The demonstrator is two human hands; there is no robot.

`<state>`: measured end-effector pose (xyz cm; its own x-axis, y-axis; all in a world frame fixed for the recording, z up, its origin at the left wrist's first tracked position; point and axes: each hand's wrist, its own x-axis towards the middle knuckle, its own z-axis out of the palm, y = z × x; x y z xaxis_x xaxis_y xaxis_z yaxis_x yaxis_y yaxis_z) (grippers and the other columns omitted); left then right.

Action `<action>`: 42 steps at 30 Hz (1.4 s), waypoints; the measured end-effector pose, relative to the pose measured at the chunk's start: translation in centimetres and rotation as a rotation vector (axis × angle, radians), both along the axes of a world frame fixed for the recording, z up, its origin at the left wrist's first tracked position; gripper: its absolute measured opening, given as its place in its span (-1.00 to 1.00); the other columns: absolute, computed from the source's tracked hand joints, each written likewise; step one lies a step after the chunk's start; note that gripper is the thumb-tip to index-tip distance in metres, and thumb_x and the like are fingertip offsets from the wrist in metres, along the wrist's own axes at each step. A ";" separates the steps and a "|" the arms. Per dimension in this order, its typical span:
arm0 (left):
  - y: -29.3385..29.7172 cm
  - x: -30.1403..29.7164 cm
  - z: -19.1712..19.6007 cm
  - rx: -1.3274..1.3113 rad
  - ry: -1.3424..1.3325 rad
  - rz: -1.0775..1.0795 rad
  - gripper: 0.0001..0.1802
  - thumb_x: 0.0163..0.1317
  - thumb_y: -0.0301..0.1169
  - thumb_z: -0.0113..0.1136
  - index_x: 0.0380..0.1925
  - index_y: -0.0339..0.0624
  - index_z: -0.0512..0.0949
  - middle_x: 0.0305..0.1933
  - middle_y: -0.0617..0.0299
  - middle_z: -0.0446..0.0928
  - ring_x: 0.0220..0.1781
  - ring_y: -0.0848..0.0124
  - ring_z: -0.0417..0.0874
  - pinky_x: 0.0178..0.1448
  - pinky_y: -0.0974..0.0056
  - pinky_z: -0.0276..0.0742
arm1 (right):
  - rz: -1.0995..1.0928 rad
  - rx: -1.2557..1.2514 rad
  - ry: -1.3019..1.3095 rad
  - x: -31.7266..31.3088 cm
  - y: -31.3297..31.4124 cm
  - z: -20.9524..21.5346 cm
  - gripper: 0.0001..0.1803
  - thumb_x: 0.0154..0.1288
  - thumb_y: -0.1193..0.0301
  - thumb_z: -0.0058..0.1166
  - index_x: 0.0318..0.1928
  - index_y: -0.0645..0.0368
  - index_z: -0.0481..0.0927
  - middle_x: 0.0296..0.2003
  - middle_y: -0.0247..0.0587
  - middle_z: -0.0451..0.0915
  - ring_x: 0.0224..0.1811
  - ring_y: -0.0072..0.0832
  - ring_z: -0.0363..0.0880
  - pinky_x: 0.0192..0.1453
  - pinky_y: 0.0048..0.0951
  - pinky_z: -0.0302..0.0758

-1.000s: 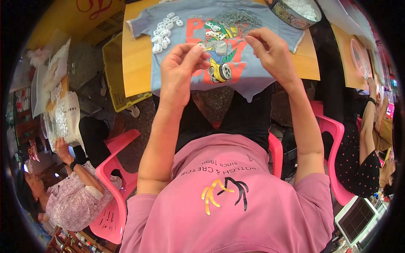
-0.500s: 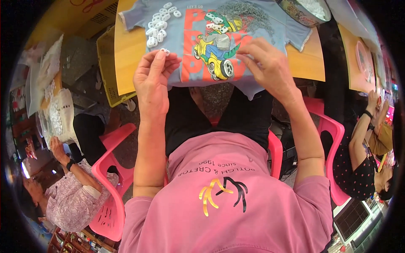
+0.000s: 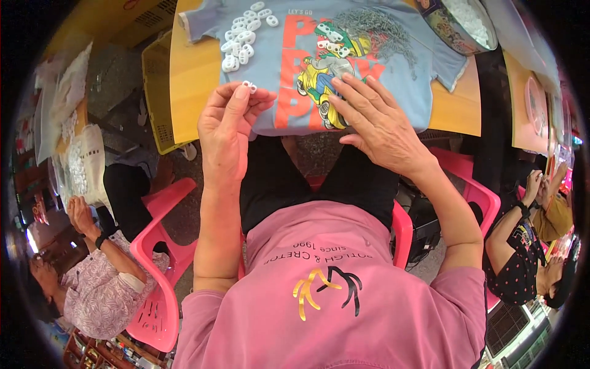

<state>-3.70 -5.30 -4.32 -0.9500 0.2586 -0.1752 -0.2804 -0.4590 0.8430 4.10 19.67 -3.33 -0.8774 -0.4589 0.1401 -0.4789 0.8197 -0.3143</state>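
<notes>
Fingers of the left hand [image 3: 228, 126] pinch a white plastic piece [image 3: 249, 85]; the right hand [image 3: 375, 123] lies open, flat on the blue shirt [image 3: 393, 86].

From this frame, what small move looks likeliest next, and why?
Probably the right hand reaches up to the metal pins. It lies flat and empty on the blue shirt, while the left hand pinches a small white plastic piece at its fingertips.

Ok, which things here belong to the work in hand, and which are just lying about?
In use:
- white clip, pinched in the left hand
- clip pile
- metal chains
- blue shirt under the right hand

Lying about:
- round tin
- yellow crate
- pink chair
</notes>
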 end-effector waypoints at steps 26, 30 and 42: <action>-0.2 -0.1 0.3 -0.042 -0.003 -0.042 -0.86 0.41 -0.46 0.04 -0.15 -0.32 0.48 -0.20 0.07 0.61 -0.10 0.23 0.68 0.15 0.15 0.57 | -0.407 -0.242 0.342 -1.6 6.1 -0.7 -0.83 0.12 0.62 0.22 -0.22 0.25 0.64 -0.31 -0.14 0.60 -0.31 -0.26 0.59 -0.28 -0.38 0.51; -0.3 0.0 0.3 -0.052 -0.003 -0.040 -0.86 0.41 -0.47 0.04 -0.15 -0.32 0.48 -0.19 0.09 0.60 -0.09 0.23 0.68 0.16 0.15 0.57 | -0.570 -0.240 0.292 -2.0 6.3 -0.4 -0.88 0.16 0.55 0.24 -0.26 0.20 0.66 -0.35 -0.19 0.59 -0.38 -0.34 0.59 -0.37 -0.40 0.49; 0.1 0.1 0.2 -0.101 0.030 -0.045 -0.86 0.41 -0.47 0.04 -0.13 -0.32 0.46 -0.18 0.10 0.59 -0.08 0.28 0.66 0.16 0.17 0.55 | -0.500 -0.054 0.278 -3.0 5.3 0.8 -0.89 0.13 0.43 0.27 -0.33 0.15 0.65 -0.37 -0.27 0.57 -0.34 -0.28 0.59 -0.30 -0.34 0.49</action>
<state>-3.63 -5.15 -4.12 -0.9429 0.2839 -0.1743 -0.2730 -0.3584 0.8928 1.12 24.96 -2.50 -0.9125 0.0167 0.4087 -0.1076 0.9542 -0.2793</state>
